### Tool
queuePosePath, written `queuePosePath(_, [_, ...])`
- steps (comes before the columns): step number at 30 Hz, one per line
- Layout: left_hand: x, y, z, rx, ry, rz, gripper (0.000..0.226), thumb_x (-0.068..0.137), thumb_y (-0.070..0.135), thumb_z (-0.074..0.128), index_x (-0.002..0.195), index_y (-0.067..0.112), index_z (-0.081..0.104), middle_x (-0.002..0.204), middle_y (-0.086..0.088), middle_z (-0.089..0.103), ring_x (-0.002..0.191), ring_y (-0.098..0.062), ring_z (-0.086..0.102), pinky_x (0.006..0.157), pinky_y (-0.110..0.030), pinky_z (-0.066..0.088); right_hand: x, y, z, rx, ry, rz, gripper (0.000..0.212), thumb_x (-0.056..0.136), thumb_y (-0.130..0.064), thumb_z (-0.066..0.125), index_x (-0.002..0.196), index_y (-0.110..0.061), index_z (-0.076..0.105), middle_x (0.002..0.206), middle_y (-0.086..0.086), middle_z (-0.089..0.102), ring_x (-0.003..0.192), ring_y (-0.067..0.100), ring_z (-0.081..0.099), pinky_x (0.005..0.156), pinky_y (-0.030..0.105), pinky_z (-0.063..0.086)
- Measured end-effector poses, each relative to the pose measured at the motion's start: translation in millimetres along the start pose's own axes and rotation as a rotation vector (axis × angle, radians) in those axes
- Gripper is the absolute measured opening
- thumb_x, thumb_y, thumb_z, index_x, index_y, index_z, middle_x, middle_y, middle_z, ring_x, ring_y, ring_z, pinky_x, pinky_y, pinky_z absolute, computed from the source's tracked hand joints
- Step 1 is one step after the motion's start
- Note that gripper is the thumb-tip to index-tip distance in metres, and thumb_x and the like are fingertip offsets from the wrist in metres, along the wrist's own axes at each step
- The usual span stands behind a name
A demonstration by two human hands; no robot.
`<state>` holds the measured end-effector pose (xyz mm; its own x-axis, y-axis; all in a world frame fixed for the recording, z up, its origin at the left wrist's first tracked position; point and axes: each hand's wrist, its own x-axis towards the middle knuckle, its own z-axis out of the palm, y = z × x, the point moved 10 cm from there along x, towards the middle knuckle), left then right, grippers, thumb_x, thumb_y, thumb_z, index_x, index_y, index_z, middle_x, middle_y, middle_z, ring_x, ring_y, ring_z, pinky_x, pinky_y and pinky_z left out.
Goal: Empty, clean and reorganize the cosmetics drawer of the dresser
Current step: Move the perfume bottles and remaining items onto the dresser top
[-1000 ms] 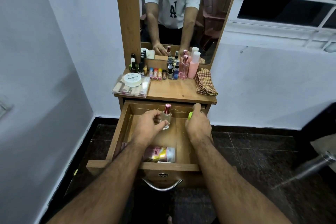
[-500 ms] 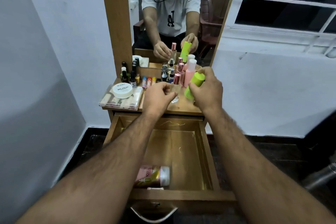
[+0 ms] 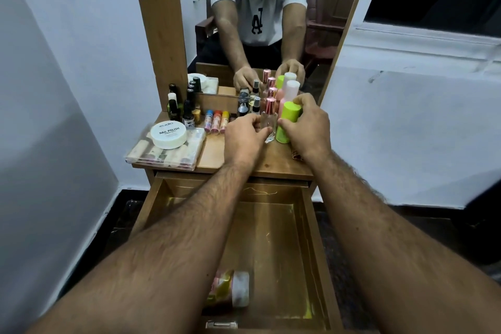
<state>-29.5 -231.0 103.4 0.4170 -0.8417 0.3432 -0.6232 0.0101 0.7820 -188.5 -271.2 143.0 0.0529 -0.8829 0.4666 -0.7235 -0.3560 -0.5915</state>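
Note:
The dresser's wooden drawer [image 3: 311, 238] is pulled out below me, holding one pink and yellow bottle with a white cap [image 3: 230, 289] lying on its side near the front. On the dresser top [image 3: 217, 154], my left hand [image 3: 244, 138] pinches a clear glass perfume bottle with a rose-gold cap [image 3: 269, 122], standing upright. Right beside it my right hand [image 3: 309, 127] grips a lime green bottle [image 3: 288, 122], its base on the wood.
Several small bottles and lip balms [image 3: 217, 120] line the back by the mirror [image 3: 260, 22]. A white nail polish remover tub [image 3: 168, 134] sits on a clear plastic case [image 3: 165, 156] at the left. A pink bottle with a white cap [image 3: 290, 92] stands behind my hands.
Both hands lifted the perfume bottle and the green bottle out of the drawer, carried them forward, and lowered them onto the dresser top.

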Motion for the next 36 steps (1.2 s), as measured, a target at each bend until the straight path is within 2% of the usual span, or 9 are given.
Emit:
queuePosePath(5, [-4,-2,3,0.053,0.019,-0.031,0.034,0.086,0.027,0.074,0.119,0.021,0.07,0.11,0.005,0.072,0.101,-0.008,0.062,0.091,-0.024,0.05,-6,2,4,-0.016,0.01,-0.066,0.046,0.077,-0.015,0.076,0.119,-0.016,0.056,0.109,0.008,0.066,0.098,0.025,0.06,0.083,0.039,0.051])
queuePosePath(12, [-5,-5,2,0.081,0.042,-0.059,0.031,0.086,0.028,0.074,0.117,0.021,0.069,0.101,0.007,0.071,0.092,-0.006,0.059,0.085,-0.022,0.048,-8,6,9,-0.038,0.014,-0.053,0.06,0.077,-0.011,0.077,0.131,-0.02,0.053,0.113,0.01,0.063,0.103,0.027,0.059,0.091,0.042,0.05])
queuePosePath(20, [-11,-4,-2,0.058,0.012,-0.06,0.028,0.087,0.024,0.073,0.115,0.021,0.07,0.1,0.007,0.071,0.094,-0.006,0.062,0.091,-0.025,0.051,-16,3,-1,-0.025,0.01,-0.044,0.07,0.08,-0.006,0.072,0.141,-0.024,0.043,0.115,0.007,0.062,0.102,0.023,0.058,0.088,0.039,0.051])
queuePosePath(23, [-27,-2,-21,0.043,0.033,-0.016,0.027,0.09,0.022,0.07,0.116,0.022,0.07,0.105,0.009,0.071,0.097,-0.004,0.061,0.092,-0.023,0.051,-32,-5,-21,0.001,0.076,-0.05,0.057,0.083,-0.008,0.072,0.135,-0.019,0.049,0.115,0.003,0.061,0.099,0.016,0.056,0.087,0.032,0.049])
queuePosePath(26, [-55,-1,-39,0.082,-0.029,0.08,0.023,0.091,0.022,0.069,0.114,0.021,0.071,0.106,0.008,0.072,0.095,-0.005,0.063,0.092,-0.025,0.052,-65,-24,-27,-0.006,0.07,-0.104,0.034,0.085,-0.011,0.071,0.117,-0.013,0.062,0.107,0.002,0.063,0.092,0.012,0.055,0.083,0.03,0.051])
queuePosePath(28, [-76,-10,-44,0.135,-0.126,0.084,0.022,0.092,0.021,0.068,0.113,0.02,0.072,0.107,0.007,0.071,0.096,-0.006,0.063,0.092,-0.023,0.05,-93,-32,-17,-0.006,-0.001,-0.118,0.024,0.086,-0.011,0.069,0.109,-0.012,0.066,0.101,0.003,0.064,0.086,0.008,0.052,0.08,0.028,0.05])
queuePosePath(31, [-110,-30,-50,0.223,-0.279,0.059,0.021,0.091,0.019,0.068,0.111,0.02,0.072,0.108,0.004,0.071,0.1,-0.011,0.064,0.092,-0.025,0.049,-139,-37,4,0.035,-0.185,-0.047,0.027,0.087,-0.014,0.068,0.114,-0.014,0.065,0.105,0.0,0.064,0.09,0.011,0.056,0.084,0.026,0.047])
queuePosePath(33, [-130,-45,-54,0.305,-0.376,0.055,0.015,0.09,0.021,0.069,0.104,0.023,0.072,0.105,0.006,0.071,0.099,-0.012,0.065,0.09,-0.03,0.051,-167,-35,24,-0.029,-0.401,0.03,0.025,0.089,-0.019,0.067,0.114,-0.019,0.064,0.108,-0.002,0.065,0.094,0.013,0.059,0.086,0.028,0.048])
queuePosePath(36, [-157,-65,-67,0.388,-0.476,0.027,0.01,0.09,0.022,0.069,0.098,0.027,0.073,0.099,0.01,0.072,0.092,-0.01,0.065,0.085,-0.03,0.052,-214,-25,53,-0.12,-0.78,0.115,0.025,0.086,-0.022,0.071,0.111,-0.022,0.067,0.111,-0.001,0.068,0.095,0.014,0.061,0.089,0.032,0.052])
